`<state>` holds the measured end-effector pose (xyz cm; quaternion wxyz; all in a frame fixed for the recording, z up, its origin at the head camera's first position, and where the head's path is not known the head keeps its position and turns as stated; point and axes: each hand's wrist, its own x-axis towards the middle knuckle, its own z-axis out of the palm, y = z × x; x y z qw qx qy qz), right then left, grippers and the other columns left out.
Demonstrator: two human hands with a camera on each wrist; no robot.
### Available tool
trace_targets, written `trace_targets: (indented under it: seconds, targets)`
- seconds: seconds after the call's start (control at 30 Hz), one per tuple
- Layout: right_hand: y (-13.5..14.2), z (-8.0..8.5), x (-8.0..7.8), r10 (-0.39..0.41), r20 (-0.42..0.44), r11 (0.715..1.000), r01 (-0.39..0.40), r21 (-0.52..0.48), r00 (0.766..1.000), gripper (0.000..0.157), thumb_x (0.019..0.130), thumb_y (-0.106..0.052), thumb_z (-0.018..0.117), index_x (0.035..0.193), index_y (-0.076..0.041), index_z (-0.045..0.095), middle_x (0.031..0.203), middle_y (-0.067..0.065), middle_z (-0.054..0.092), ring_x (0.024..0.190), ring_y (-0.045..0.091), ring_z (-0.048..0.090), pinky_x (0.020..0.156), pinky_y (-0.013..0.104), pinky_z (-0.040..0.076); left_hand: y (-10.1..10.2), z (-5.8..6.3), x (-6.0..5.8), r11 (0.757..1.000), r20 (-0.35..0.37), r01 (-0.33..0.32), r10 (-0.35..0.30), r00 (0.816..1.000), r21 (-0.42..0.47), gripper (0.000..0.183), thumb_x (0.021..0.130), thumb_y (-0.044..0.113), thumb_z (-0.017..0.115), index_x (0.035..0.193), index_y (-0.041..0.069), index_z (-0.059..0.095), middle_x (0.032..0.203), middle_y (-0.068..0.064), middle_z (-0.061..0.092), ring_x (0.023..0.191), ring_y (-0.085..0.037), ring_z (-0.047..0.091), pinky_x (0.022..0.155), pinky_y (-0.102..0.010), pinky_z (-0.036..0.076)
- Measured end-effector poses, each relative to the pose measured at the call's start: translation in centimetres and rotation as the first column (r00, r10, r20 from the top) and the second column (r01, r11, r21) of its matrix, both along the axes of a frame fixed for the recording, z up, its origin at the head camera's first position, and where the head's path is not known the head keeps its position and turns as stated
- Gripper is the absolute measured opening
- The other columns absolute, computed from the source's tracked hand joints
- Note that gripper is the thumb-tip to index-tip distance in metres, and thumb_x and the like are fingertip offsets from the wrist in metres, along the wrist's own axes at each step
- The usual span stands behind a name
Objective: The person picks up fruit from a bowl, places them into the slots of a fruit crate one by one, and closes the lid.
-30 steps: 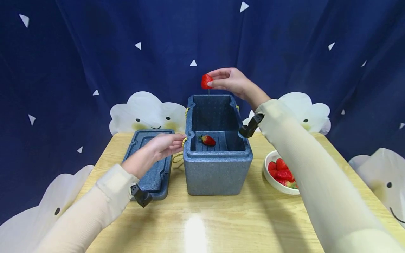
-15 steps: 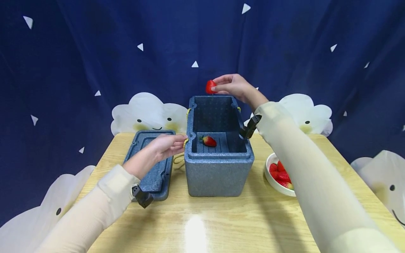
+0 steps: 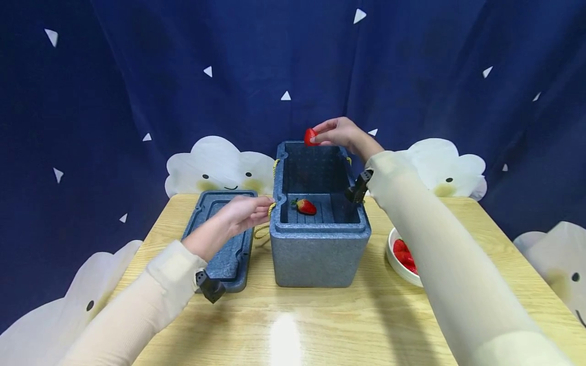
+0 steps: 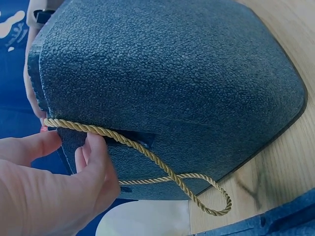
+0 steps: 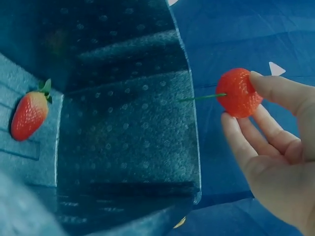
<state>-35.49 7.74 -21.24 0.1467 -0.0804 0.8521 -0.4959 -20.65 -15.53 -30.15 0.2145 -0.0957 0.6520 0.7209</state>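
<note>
A deep blue-grey foam box stands lidless on the table. My left hand holds its left rim, beside the gold twisted rope running along that outer side. In the left wrist view, curled fingers meet the box just below the rope. Between thumb and fingertips, my right hand pinches a red strawberry at the box's far rim, above floor level. Its green stem hangs downward, as the right wrist view shows. A second strawberry, with leaves, lies on the ribbed floor inside.
Left of the box lies its lid, partly under my left forearm. To the right, a white bowl holds several strawberries, half hidden by my right sleeve. A dark blue curtain hangs behind the wooden table.
My right hand has come down with the pinched strawberry, from above the box's far rim to about its height. My left hand stays at the left rim. The head view shifts slightly.
</note>
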Motion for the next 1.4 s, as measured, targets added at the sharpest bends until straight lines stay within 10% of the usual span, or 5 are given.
trace_targets:
  seconds: [0.17, 0.33, 0.87, 1.1, 1.4]
  targets:
    - [-0.1, -0.2, -0.2, -0.04, 0.024, 0.996, 0.039, 0.076, 0.999, 0.043, 0.09, -0.015, 0.067, 0.13, -0.003, 0.056, 0.13, 0.014, 0.056, 0.104, 0.018, 0.061, 0.099, 0.025, 0.053, -0.1, 0.2, 0.2, 1.0, -0.011, 0.009, -0.009, 1.0, -0.008, 0.05, 0.1, 0.012, 0.046, 0.145, -0.005, 0.032, 0.144, -0.021, 0.041, 0.061, -0.001, 0.043, 0.117, -0.036, 0.037]
    - [0.2, 0.0, -0.4, -0.064, 0.051, 0.993, 0.059, 0.1, 0.997, 0.041, 0.091, -0.016, 0.065, 0.129, -0.003, 0.057, 0.13, 0.014, 0.057, 0.068, 0.001, 0.059, 0.071, 0.012, 0.056, -0.2, 0.2, 0.1, 1.0, -0.013, 0.003, -0.003, 1.0, -0.007, 0.049, 0.1, 0.012, 0.046, 0.144, -0.005, 0.034, 0.14, -0.02, 0.043, 0.057, 0.0, 0.042, 0.116, -0.035, 0.038]
    - [1.6, 2.4, 0.8, -0.013, -0.004, 0.998, 0.013, 0.069, 1.0, 0.046, 0.094, -0.02, 0.062, 0.137, -0.006, 0.051, 0.141, 0.013, 0.052, 0.129, 0.027, 0.053, 0.108, 0.032, 0.047, -0.4, -0.2, -0.1, 1.0, -0.013, -0.007, 0.007, 1.0, -0.005, 0.046, 0.099, 0.011, 0.047, 0.141, -0.006, 0.038, 0.116, -0.009, 0.053, 0.067, 0.0, 0.051, 0.116, -0.035, 0.039]
    - [4.2, 2.3, 2.2, 0.017, -0.071, 0.993, -0.008, 0.12, 0.997, 0.047, 0.094, -0.022, 0.063, 0.136, -0.005, 0.051, 0.139, 0.013, 0.052, 0.124, 0.025, 0.054, 0.108, 0.033, 0.048, -0.4, -0.3, -0.2, 1.0, -0.019, -0.02, 0.021, 1.0, 0.007, 0.043, 0.098, 0.009, 0.048, 0.138, -0.007, 0.04, 0.095, -0.001, 0.059, 0.08, -0.002, 0.06, 0.115, -0.036, 0.039]
    - [8.8, -1.3, 4.3, 0.01, -0.143, 0.991, 0.01, 0.135, 0.99, 0.043, 0.09, -0.021, 0.068, 0.125, 0.001, 0.058, 0.119, 0.01, 0.065, 0.086, 0.004, 0.062, 0.077, 0.014, 0.057, -0.3, -0.1, -0.5, 1.0, -0.003, -0.011, 0.011, 1.0, -0.003, 0.048, 0.099, 0.01, 0.047, 0.143, -0.007, 0.035, 0.127, -0.014, 0.05, 0.088, -0.005, 0.058, 0.115, -0.035, 0.039]
